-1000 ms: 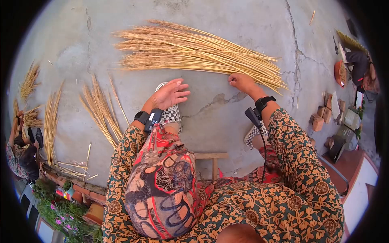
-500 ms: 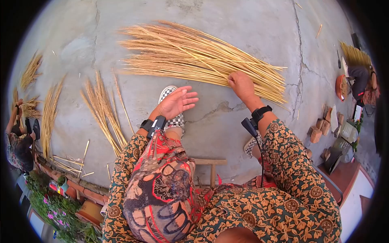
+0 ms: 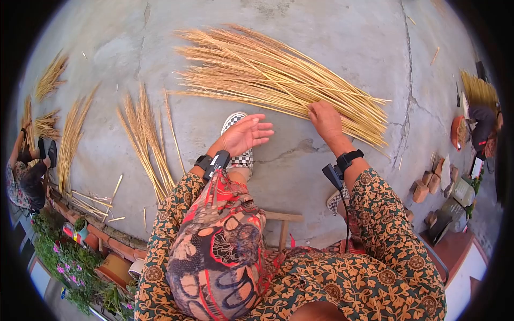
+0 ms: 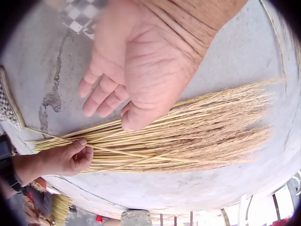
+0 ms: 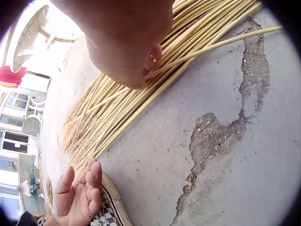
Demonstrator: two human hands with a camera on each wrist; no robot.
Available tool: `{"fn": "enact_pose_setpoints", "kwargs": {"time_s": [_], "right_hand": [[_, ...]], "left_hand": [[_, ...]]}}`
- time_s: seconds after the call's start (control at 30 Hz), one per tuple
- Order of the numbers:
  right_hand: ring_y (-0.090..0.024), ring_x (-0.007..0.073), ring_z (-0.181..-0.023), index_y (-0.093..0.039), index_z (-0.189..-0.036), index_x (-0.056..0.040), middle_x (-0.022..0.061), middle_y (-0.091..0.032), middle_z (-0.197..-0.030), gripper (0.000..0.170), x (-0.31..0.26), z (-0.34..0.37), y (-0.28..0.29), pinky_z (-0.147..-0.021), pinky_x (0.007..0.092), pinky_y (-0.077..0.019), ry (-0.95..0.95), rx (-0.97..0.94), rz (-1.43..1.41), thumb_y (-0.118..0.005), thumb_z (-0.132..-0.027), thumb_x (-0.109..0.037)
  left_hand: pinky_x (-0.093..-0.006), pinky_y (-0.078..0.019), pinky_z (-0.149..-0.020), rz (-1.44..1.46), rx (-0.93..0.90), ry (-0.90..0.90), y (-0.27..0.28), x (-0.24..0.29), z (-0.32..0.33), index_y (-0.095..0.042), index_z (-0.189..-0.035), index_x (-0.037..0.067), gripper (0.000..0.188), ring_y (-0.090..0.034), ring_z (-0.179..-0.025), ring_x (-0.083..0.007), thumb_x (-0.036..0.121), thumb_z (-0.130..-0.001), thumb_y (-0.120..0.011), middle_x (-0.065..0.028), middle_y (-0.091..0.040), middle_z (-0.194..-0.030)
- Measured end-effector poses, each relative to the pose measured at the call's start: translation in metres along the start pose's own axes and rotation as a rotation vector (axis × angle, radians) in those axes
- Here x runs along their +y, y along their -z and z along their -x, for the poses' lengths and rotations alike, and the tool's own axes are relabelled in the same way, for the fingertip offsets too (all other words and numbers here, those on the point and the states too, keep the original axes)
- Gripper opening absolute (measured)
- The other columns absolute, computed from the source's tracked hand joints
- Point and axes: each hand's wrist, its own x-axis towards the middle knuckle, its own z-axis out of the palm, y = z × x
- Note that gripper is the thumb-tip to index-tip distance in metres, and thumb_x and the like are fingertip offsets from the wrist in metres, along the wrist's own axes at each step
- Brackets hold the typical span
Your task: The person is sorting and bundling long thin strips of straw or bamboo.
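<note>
Right hand [image 3: 326,120] of mine pinches one stalk [image 5: 235,42] between thumb and fingers, low over the bare ends of the pile; that stalk lies aslant across the others. My left hand [image 3: 245,136], the second of two, is held palm up with its fingers loosely extended and nothing in it, apart from the stalks. Each wrist wears one black band.

Just beyond both hands lies one large pile of stalks [image 3: 289,75] on the concrete floor [image 3: 289,174], tufted heads to my left, bare ends to my right, too many to count. I have two checkered shoes on: the left shoe [image 3: 229,122] sits partly behind my left hand, the right shoe [image 3: 335,203] below my right wrist.

To my left lie one single stalk [image 3: 173,131] and, beside it, one loose bunch [image 3: 144,144]; farther over is another bunch [image 3: 74,142]. At the far left edge I see one person [image 3: 24,176], with more tufts nearby. At the right edge a second person [image 3: 479,128] is partly visible, one reddish bowl [image 3: 458,132] close by.
</note>
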Motion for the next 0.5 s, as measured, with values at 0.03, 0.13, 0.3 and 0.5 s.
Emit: {"fn": "enact_pose_setpoints", "kwargs": {"time_s": [0.03,0.13,0.3,0.5], "right_hand": [[-0.059,0.0309,-0.085,-0.06,-0.093,-0.0096,0.0102,-0.061,-0.087,0.014,0.001,-0.002,-0.001,-0.074,0.0411,-0.0487,-0.004,-0.003,0.012,-0.064,-0.082,-0.016],[-0.06,0.0324,-0.086,-0.061,-0.095,-0.0091,0.0117,-0.063,-0.091,0.014,-0.002,-0.002,0.008,-0.075,0.0416,-0.0491,-0.037,-0.013,-0.031,-0.062,-0.084,-0.018],[-0.061,0.0346,-0.092,-0.065,-0.108,-0.0094,0.0151,-0.066,-0.101,0.023,0.018,0.006,0.018,-0.079,0.0412,-0.05,-0.026,0.012,-0.226,-0.059,-0.09,-0.022],[-0.062,0.0344,-0.094,-0.065,-0.111,-0.0078,0.0154,-0.067,-0.104,0.027,0.002,-0.013,0.02,-0.08,0.0394,-0.0503,-0.015,-0.025,-0.426,-0.058,-0.091,-0.025]], "left_hand": [[-0.043,-0.0472,-0.097,-0.002,-0.008,0.001,0.001,0.001,0.0,-0.043,-0.13,0.005,0.041,-0.055,-0.115,-0.0309,0.024,-0.096,-0.054,-0.0192,-0.053,-0.125],[-0.0426,-0.0477,-0.096,0.003,-0.021,-0.001,0.001,0.001,-0.001,-0.042,-0.13,0.005,0.041,-0.056,-0.115,-0.0307,0.024,-0.096,-0.054,-0.0194,-0.053,-0.125],[-0.0421,-0.048,-0.096,-0.003,-0.011,0.001,0.003,0.0,-0.002,-0.041,-0.132,0.005,0.043,-0.056,-0.114,-0.0301,0.025,-0.096,-0.054,-0.0193,-0.053,-0.125],[-0.0421,-0.0478,-0.096,0.006,-0.01,-0.005,0.006,-0.002,-0.002,-0.04,-0.132,0.005,0.044,-0.056,-0.114,-0.03,0.024,-0.095,-0.054,-0.0189,-0.053,-0.125]]}}
